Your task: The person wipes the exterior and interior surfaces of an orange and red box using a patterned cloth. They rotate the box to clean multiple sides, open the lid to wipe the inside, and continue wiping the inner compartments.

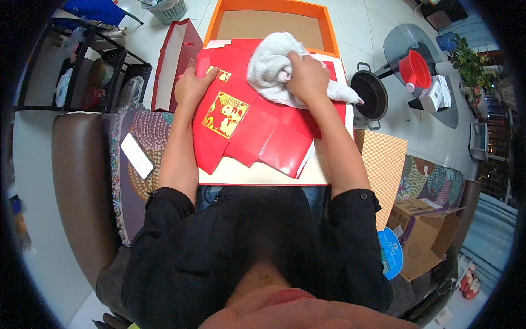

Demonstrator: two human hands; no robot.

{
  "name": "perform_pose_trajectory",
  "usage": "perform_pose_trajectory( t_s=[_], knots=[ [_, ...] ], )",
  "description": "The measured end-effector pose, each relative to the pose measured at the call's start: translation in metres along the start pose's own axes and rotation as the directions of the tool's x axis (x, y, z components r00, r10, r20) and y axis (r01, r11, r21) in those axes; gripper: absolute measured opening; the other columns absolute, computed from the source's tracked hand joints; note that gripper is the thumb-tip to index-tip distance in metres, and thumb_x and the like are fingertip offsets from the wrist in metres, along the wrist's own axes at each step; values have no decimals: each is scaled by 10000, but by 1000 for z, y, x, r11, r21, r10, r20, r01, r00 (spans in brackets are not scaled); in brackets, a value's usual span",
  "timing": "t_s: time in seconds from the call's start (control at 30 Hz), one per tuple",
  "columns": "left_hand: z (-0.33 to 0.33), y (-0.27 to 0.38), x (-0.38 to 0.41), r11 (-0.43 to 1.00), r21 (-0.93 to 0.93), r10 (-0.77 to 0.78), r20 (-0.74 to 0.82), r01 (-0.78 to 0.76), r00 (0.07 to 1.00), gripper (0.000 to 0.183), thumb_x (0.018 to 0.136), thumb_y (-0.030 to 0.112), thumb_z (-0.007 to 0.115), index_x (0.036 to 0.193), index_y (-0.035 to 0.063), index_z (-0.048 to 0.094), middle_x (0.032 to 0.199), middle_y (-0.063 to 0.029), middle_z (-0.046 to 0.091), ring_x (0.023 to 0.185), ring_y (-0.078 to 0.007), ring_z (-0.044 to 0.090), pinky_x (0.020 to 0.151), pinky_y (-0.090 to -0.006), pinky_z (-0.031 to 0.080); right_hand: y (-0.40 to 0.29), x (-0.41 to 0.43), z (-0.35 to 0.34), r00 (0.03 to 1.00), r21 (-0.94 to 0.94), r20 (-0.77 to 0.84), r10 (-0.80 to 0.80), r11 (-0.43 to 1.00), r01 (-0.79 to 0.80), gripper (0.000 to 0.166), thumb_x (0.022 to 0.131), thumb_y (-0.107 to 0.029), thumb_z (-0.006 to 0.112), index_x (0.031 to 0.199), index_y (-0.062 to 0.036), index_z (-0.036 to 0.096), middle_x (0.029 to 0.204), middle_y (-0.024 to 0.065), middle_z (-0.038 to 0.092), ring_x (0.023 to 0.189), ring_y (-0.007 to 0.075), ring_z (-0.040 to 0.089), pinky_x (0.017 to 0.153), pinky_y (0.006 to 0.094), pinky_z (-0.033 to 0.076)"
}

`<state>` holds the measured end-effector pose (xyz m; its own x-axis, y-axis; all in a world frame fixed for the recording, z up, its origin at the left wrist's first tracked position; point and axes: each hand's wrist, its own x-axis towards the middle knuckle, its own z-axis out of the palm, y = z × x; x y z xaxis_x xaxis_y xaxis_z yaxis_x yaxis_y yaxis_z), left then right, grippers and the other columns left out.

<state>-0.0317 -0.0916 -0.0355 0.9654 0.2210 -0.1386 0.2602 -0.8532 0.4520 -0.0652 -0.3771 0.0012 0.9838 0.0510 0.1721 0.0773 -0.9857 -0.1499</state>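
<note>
Red paper envelopes, some with gold panda prints, lie overlapping on a white board across the person's lap. My left hand rests at the upper left edge of the red paper, thumb spread over it and the other fingers at its outer edge. A crumpled white cloth lies on the upper right part of the paper. My right hand grips the cloth from above, and some of its fingertips are hidden in the folds. One end of the cloth sticks out to the right.
An orange tray stands beyond the board, with a red paper bag at left. To the right are a black pot, a checkered board and a cardboard box. A phone lies on the sofa cover.
</note>
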Motion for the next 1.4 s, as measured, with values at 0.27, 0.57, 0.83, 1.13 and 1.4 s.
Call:
perform_pose_trajectory(
  t_s=[0.27,0.57,0.83,1.13,1.4],
  knots=[
    [-1,3,7,999,36,-38,113,35,993,1049,757,700,629,1485,-7,366,1373,-220,560,1187,-351,615,967,-439,501,2,-22,6,995,-61,-92,22,998,-28,484,664,-193,806,1116,-196,634,906,108,650,894,329,653,687,503,492],
    [6,4,12,995,83,44,57,-48,997,838,852,656,537,1404,30,464,1284,-239,613,1141,-372,632,920,-468,511,4,-30,10,987,-32,-160,-28,999,23,390,690,-155,756,1063,-177,644,899,101,646,874,315,635,686,497,465],
    [4,1,44,840,380,354,156,-387,922,688,922,568,498,1304,-4,518,1147,-248,661,1036,-391,658,879,-476,517,3,-39,12,979,-46,-195,-57,998,49,253,788,-118,629,1038,-156,643,868,102,644,853,293,620,688,487,424],
    [36,12,179,970,-30,242,203,-241,949,727,859,546,605,1230,-78,570,1133,-257,673,1028,-318,679,872,-424,508,-1,-39,5,988,-30,-138,-63,998,59,261,809,-123,613,1067,-156,638,893,101,636,869,286,610,689,483,419],
    [69,34,215,964,138,191,231,-226,954,696,752,474,646,1179,-75,626,1077,-269,689,982,-345,699,857,-419,525,1,-38,4,977,-31,-190,-99,995,95,237,823,-126,586,1056,-138,624,864,91,605,819,284,585,658,474,398]
  ],
)
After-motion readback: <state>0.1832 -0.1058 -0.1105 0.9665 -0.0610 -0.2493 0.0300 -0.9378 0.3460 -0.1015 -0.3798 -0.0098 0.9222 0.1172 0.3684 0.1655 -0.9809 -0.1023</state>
